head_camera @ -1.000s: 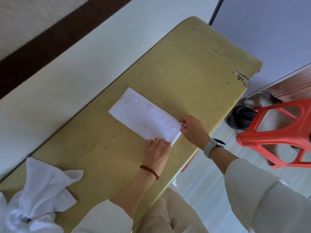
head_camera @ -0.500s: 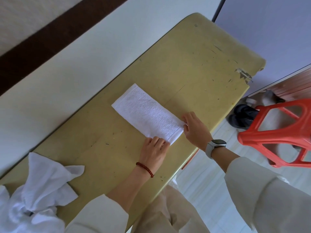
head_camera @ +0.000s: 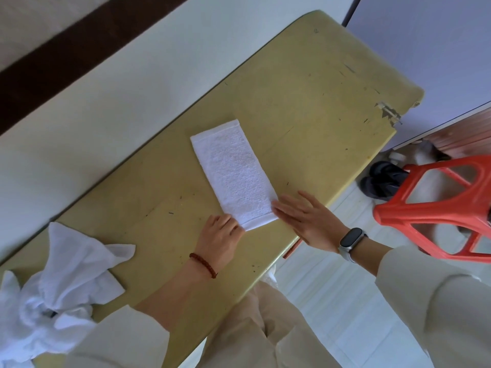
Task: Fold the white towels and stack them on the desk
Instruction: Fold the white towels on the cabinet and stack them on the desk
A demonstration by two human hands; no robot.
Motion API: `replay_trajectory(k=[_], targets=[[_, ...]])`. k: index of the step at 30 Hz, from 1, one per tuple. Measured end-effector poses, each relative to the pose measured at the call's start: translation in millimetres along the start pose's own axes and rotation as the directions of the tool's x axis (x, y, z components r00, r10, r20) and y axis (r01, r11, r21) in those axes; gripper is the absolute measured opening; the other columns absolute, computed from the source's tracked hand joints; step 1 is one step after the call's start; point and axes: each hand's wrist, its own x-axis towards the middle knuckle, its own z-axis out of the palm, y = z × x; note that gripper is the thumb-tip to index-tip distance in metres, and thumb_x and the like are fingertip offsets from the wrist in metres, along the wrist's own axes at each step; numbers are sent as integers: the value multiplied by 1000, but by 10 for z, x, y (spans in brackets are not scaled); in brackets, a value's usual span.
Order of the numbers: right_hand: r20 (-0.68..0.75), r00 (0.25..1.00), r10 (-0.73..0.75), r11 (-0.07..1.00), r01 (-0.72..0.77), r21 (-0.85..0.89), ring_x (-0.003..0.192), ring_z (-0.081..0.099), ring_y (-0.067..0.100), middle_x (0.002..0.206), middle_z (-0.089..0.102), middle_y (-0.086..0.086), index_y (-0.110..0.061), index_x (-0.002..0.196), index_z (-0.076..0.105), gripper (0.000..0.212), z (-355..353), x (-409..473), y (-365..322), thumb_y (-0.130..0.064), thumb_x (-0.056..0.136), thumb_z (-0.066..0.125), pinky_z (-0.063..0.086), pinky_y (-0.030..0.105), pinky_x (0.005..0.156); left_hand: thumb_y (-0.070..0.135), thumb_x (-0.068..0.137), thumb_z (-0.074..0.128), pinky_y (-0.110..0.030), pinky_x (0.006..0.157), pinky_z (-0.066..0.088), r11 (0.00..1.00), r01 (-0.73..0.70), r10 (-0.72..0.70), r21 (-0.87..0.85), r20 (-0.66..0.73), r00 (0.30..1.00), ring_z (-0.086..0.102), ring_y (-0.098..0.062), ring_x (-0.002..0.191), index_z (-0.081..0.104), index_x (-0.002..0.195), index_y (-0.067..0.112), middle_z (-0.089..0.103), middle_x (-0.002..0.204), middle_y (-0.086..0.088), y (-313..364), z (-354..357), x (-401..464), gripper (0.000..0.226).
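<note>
The fingers (head_camera: 227, 221) of the left hand (head_camera: 221, 236) are curled, their tips meeting the near left corner of the folded towel (head_camera: 233, 172); whether they pinch the cloth or only press against its edge cannot be told. The fingers (head_camera: 288, 207) of the right hand (head_camera: 308, 221) lie straight and spread, flat on the desk (head_camera: 305, 102), their tips touching the near right corner of the same towel and holding nothing. A dark red bead bracelet (head_camera: 203, 264) circles the left wrist, and a watch (head_camera: 350, 241) with a pale strap sits on the right wrist. Both forearms come out of loose cream sleeves at the bottom of the frame.

The folded towel is a long white strip lying flat in the middle of the frame, running from the hands up toward the far edge of the yellow desk. A heap of crumpled white towels (head_camera: 53, 293) lies on the desk at the lower left, well apart from the folded one. At the right of the frame, off the desk, stands a red plastic stool (head_camera: 435, 208) on the pale floor, with dark shoes (head_camera: 382, 179) just beside it.
</note>
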Motion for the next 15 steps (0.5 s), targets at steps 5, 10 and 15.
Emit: replay_trajectory(k=[5, 10, 15], targets=[[-85, 995, -45, 999, 46, 13, 123, 50, 28, 132, 55, 11, -8, 117, 61, 42, 102, -56, -106, -6, 75, 66, 35, 51, 104, 4, 73, 65, -32, 74, 45, 999, 30, -30, 16, 5, 1000, 65, -19, 87, 65, 73, 14, 66, 81, -4, 90, 16, -220, 10], [-217, 976, 32, 996, -13, 90, 113, 58, 31, 117, 64, 11, -6, 91, 66, 18, 144, 3, -201, 0, 75, 68, 35, 49, 101, 17, 80, 52, -31, 80, 43, 991, 133, -133, -1, 15, 991, 63, -20, 86, 66, 81, 14, 67, 88, -4, 170, 6, -252, 14], [-279, 960, 33, 998, -15, 68, 95, 64, 29, 92, 66, 9, -6, 78, 64, 12, 124, 200, -209, 4, 71, 65, 39, 40, 96, 17, 81, 52, -29, 74, 40, 982, 187, -187, -14, -25, 982, 59, -21, 70, 63, 77, 14, 62, 76, -1, 172, 23, -145, 12]])
